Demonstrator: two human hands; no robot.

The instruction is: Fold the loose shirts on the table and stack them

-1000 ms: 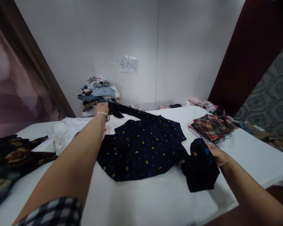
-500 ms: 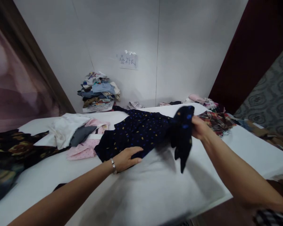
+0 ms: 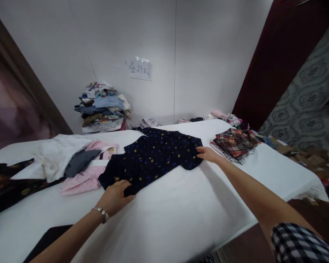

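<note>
A dark navy shirt (image 3: 156, 153) with yellow and blue spots lies spread on the white-covered table, its sleeves pointing to the back and to the right. At its lower left edge rests my left hand (image 3: 115, 197), thumb apart from the fingers, touching the cloth. My right hand (image 3: 208, 154) pinches the end of the right sleeve, which lies flat on the table. The right fingertips partly cover the cuff edge.
Left of the shirt lie a pink garment (image 3: 83, 179), a white garment (image 3: 60, 153) and a dark floral one (image 3: 5, 182). A folded plaid shirt (image 3: 237, 142) sits on the right. A tall clothes pile (image 3: 102, 107) stands against the wall, below a paper sign (image 3: 140, 68).
My right hand has brought the raised, bunched sleeve down and it now lies flat. My left hand has slid left and nearer along the shirt's edge. The view has turned slightly right.
</note>
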